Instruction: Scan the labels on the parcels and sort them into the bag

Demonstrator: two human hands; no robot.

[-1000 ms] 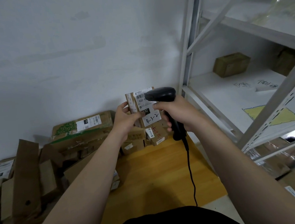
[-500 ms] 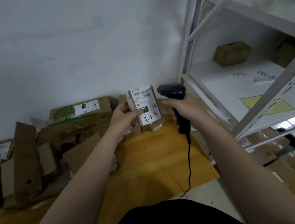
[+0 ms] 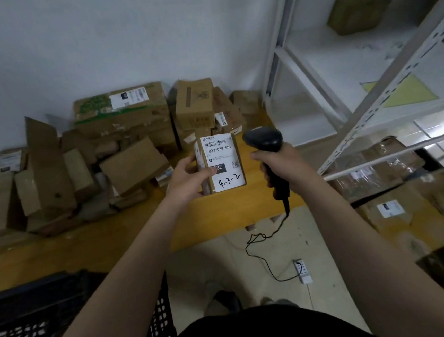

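My left hand [image 3: 187,178] grips a small brown parcel [image 3: 221,163] by its left side, thumb on the white label that reads 032-038-E01 and a handwritten 4-3-2. The label faces me. My right hand [image 3: 277,167] holds a black corded barcode scanner [image 3: 264,140] upright just right of the parcel, a small gap between them. Both are held above the yellow wooden platform [image 3: 219,214]. A pile of cardboard parcels [image 3: 121,139] lies on the platform against the wall. No bag is in sight.
A black perforated plastic crate [image 3: 40,318] stands at the lower left. White metal shelving [image 3: 370,96] rises on the right, with a box [image 3: 357,11] on a shelf and taped parcels [image 3: 395,193] beneath. The scanner cable [image 3: 260,248] runs across the floor to a power strip [image 3: 303,270].
The camera has tilted down and back, bringing the crate and floor into view. The scanner has moved off to the right of the parcel, uncovering the whole label.
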